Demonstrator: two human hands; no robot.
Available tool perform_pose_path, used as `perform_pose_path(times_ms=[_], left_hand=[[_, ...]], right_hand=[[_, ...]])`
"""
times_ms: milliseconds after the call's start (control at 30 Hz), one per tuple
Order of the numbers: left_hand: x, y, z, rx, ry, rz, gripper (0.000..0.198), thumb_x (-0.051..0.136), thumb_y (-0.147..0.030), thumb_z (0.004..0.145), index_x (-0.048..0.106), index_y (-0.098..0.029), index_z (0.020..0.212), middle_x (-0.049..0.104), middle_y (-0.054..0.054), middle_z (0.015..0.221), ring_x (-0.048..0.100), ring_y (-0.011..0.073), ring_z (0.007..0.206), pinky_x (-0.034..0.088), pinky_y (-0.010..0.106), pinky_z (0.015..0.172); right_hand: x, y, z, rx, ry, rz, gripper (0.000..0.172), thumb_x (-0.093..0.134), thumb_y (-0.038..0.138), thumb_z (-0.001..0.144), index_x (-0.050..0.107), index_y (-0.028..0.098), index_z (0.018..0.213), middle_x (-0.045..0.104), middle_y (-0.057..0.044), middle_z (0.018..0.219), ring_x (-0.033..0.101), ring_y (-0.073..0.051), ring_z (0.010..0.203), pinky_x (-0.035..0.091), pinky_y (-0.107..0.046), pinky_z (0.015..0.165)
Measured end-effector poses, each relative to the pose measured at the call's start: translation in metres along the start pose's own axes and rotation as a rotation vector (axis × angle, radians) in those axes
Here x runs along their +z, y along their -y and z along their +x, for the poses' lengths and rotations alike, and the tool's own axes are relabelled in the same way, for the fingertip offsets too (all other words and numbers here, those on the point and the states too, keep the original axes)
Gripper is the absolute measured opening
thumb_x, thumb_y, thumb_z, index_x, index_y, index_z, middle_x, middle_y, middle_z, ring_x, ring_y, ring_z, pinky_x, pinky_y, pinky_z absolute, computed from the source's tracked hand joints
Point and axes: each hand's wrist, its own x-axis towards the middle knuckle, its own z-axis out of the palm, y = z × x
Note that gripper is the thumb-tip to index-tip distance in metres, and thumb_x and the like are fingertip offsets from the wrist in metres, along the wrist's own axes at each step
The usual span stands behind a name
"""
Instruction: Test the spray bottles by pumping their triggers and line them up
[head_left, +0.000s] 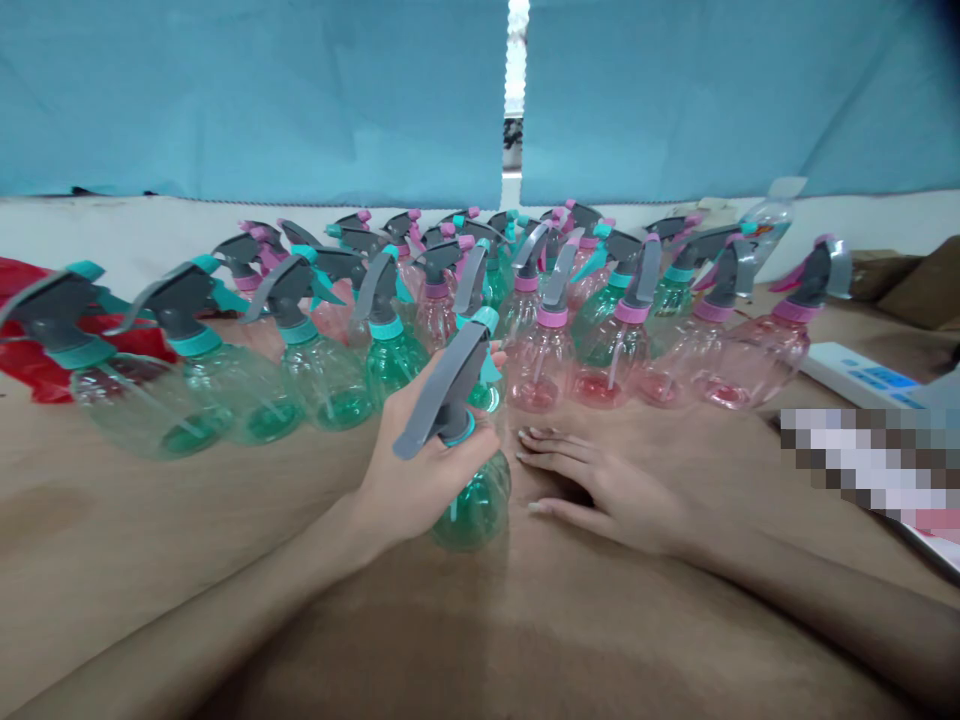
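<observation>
My left hand [420, 470] is wrapped round the neck of a green spray bottle [472, 510] with a grey and teal trigger head. The bottle stands upright on the brown table [420, 640], in front of the others. To its right, my right hand [592, 480] lies palm down on the table with the fingers stretched out, holding nothing. Beyond my hands stand green spray bottles [330, 385] on the left and pink spray bottles [536, 360] on the right, with several more in mixed colours behind them.
A red plastic bag [45, 350] lies at the far left. At the right are a white device [862, 375] with a blue display, a blurred-out flat item [877, 470] and a cardboard box [922, 285]. A clear bottle [769, 220] stands at the back, before a blue curtain [300, 100].
</observation>
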Motion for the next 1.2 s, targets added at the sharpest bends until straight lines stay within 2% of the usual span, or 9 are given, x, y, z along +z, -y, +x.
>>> perform_pose_path(times_ms=[233,433,533,700,833,1033,1200], left_hand=[[0.0000,0.0006,0.0001,0.002,0.026,-0.003,0.042,0.052,-0.020,0.077,0.053,-0.025,0.120,0.065,0.002,0.096,0.055,0.0163,0.065,0.047,0.030,0.063],[-0.0003,0.0032,-0.0007,0.028,0.014,0.012,0.041,0.052,-0.021,0.077,0.054,-0.025,0.118,0.063,0.000,0.087,0.054,0.0163,0.063,0.045,0.030,0.061],[-0.0005,0.0029,-0.0008,0.024,0.018,0.014,0.042,0.052,-0.020,0.077,0.054,-0.025,0.118,0.064,0.001,0.089,0.054,0.0162,0.064,0.045,0.030,0.062],[-0.0005,0.0011,-0.0004,0.017,0.022,0.003,0.042,0.052,-0.022,0.078,0.053,-0.026,0.120,0.065,0.001,0.098,0.055,0.0159,0.065,0.046,0.030,0.063],[-0.0012,0.0008,-0.0015,0.015,0.006,0.027,0.043,0.052,-0.022,0.076,0.055,-0.027,0.119,0.066,0.001,0.090,0.056,0.0173,0.066,0.046,0.030,0.062],[-0.0010,0.0015,-0.0017,0.011,0.016,0.033,0.044,0.051,-0.022,0.077,0.053,-0.028,0.120,0.065,0.001,0.097,0.058,0.0176,0.068,0.047,0.030,0.066],[-0.0014,0.0015,-0.0010,0.015,0.032,0.022,0.041,0.051,-0.022,0.075,0.053,-0.026,0.116,0.064,0.001,0.090,0.061,0.0198,0.074,0.047,0.030,0.066]], right_hand=[[0.0008,0.0000,-0.0008,-0.009,-0.027,0.008,0.057,0.049,0.050,0.091,0.045,0.021,0.139,0.046,-0.010,0.143,0.040,-0.026,0.134,0.035,-0.049,0.109],[-0.0002,0.0000,0.0001,0.009,0.023,-0.030,0.060,0.047,0.052,0.091,0.045,0.016,0.139,0.044,-0.010,0.145,0.038,-0.025,0.135,0.034,-0.046,0.111],[-0.0008,0.0001,0.0005,0.005,0.024,-0.038,0.060,0.046,0.052,0.091,0.046,0.014,0.138,0.044,-0.010,0.145,0.038,-0.024,0.135,0.034,-0.046,0.111],[0.0000,0.0000,-0.0002,-0.003,-0.007,-0.015,0.057,0.048,0.050,0.091,0.046,0.018,0.138,0.046,-0.010,0.144,0.040,-0.025,0.134,0.035,-0.047,0.110],[0.0008,0.0001,-0.0006,-0.002,-0.014,-0.006,0.057,0.049,0.050,0.091,0.046,0.018,0.138,0.047,-0.010,0.143,0.040,-0.025,0.134,0.035,-0.048,0.110],[0.0010,-0.0002,-0.0006,-0.004,-0.028,0.006,0.056,0.050,0.050,0.090,0.046,0.021,0.138,0.047,-0.009,0.143,0.041,-0.026,0.133,0.036,-0.048,0.109],[0.0010,-0.0004,-0.0006,-0.004,-0.019,0.007,0.056,0.049,0.050,0.091,0.046,0.021,0.139,0.046,-0.009,0.144,0.040,-0.026,0.134,0.035,-0.048,0.110]])
